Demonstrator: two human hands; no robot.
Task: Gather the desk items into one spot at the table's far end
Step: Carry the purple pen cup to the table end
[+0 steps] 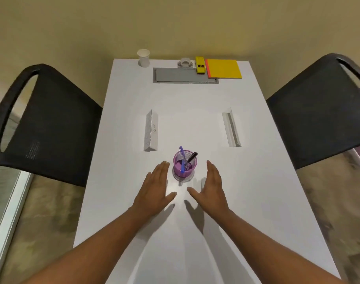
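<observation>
Both hands are spread flat with straight fingers and thumbs angled inward, holding nothing: the left hand [155, 188] and the right hand [210, 187] hover just over the white table [195, 232], palms turned slightly toward each other. Between their fingertips and just beyond the thumbs stands the purple mesh pen cup [184, 167], upright, with a blue pen [182, 159] and a black marker [192, 156] leaning inside it; the left fingertips come just beside its wall, and whether they touch it cannot be told, while the right fingertips are clearly apart from it. Ahead of the left hand lies a long white triangular bar [151, 132]; ahead of the right hand, well apart, lies a second bar [231, 128]. Far beyond both hands, at the table's far edge, sit a grey clipboard [181, 75], a yellow stapler [200, 65] on it, a yellow notepad [224, 68] and a paper cup [143, 57]. Bare tabletop runs from the cup toward the clipboard between the two bars. Black chairs [50, 124] flank both long edges.
</observation>
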